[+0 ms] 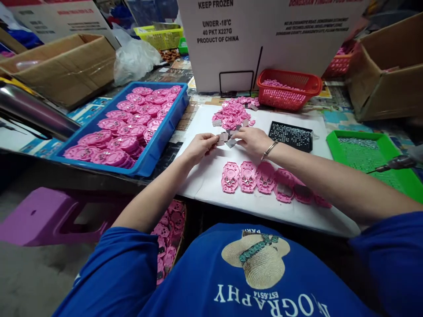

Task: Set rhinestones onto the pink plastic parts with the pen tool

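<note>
White board [201, 180] spans beneath both hands: the left hand [202, 146], wrist angled inward, pinches grey squares [222, 139] at its fingertips. Loose pieces [230, 143] show between the hands, right beside the right hand [253, 140], palm down, fingers bent, grip unclear; pink shells [247, 177] lie bodyward, nearer it, long axes pointing away.

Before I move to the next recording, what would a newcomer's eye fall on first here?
Probably the blue tray at left, stacked with pink parts. Then the left hand and right hand at small gray pieces near a pink heap, mid-picture. Behind them, white cardboard reads KEEP FROZEN.
</note>
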{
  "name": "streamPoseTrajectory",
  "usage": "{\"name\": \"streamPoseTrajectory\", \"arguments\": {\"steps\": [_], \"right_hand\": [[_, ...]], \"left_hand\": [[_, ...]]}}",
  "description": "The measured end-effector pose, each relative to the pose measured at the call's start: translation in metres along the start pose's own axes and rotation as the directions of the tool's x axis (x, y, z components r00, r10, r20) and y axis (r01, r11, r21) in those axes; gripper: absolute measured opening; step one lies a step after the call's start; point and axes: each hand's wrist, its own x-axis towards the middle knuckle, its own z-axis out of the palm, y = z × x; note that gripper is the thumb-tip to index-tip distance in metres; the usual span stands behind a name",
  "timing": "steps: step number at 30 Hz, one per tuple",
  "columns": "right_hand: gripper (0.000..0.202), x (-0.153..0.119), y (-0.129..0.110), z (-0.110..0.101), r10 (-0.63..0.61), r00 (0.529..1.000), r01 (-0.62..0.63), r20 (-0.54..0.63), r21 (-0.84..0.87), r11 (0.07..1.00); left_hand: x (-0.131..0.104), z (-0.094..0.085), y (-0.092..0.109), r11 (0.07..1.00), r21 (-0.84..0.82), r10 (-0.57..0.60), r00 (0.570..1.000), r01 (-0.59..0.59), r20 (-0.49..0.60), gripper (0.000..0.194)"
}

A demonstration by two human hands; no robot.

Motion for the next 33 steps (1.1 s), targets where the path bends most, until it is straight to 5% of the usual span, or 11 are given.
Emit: {"name": "streamPoseTrajectory", "arguments": {"steps": [7, 14, 18, 22, 28, 30, 33], "right_hand": [[0.018, 0.020, 0.000, 0.012, -0.001, 0.998, 0.000, 0.055, 0.013, 1.000], [0.020, 0.006, -0.004, -0.015, 0.100, 0.995, -0.102, 0.018, 0.211, 0.972], [0.016, -0.025, 0.000, -0.033, 0.165, 0.985, -0.173, 0.059, 0.461, 0.870], [0.019, -0.069, 0.004, -0.043, 0.239, 0.967, -0.212, 0.084, 0.786, 0.580], [0.026, -0.139, 0.007, -0.049, 0.235, 0.967, -0.203, 0.096, 0.848, 0.489], [0.030, -0.159, 0.006, -0.046, 0.198, 0.979, -0.143, 0.036, 0.818, 0.557], [0.022, -0.178, 0.001, -0.035, 0.098, 0.966, 0.046, -0.240, 0.532, 0.846]], "left_hand": [[-0.016, -0.007, -0.007, 0.980, -0.189, -0.055, 0.998, 0.060, 0.031, 0.037], [-0.036, 0.004, -0.006, 0.970, -0.240, 0.034, 0.999, -0.039, -0.026, 0.034], [-0.048, 0.010, -0.003, 0.965, -0.253, 0.071, 0.997, -0.075, -0.027, 0.034], [-0.059, 0.019, 0.000, 0.964, -0.255, 0.074, 0.997, -0.078, -0.027, 0.033], [-0.073, 0.034, 0.000, 0.944, -0.295, 0.118, 0.987, -0.145, -0.107, 0.042], [-0.079, 0.038, 0.000, 0.942, -0.302, 0.113, 0.987, -0.143, -0.116, 0.036], [-0.088, 0.045, 0.000, 0.946, -0.308, 0.085, 0.994, -0.102, -0.069, 0.037]]}}
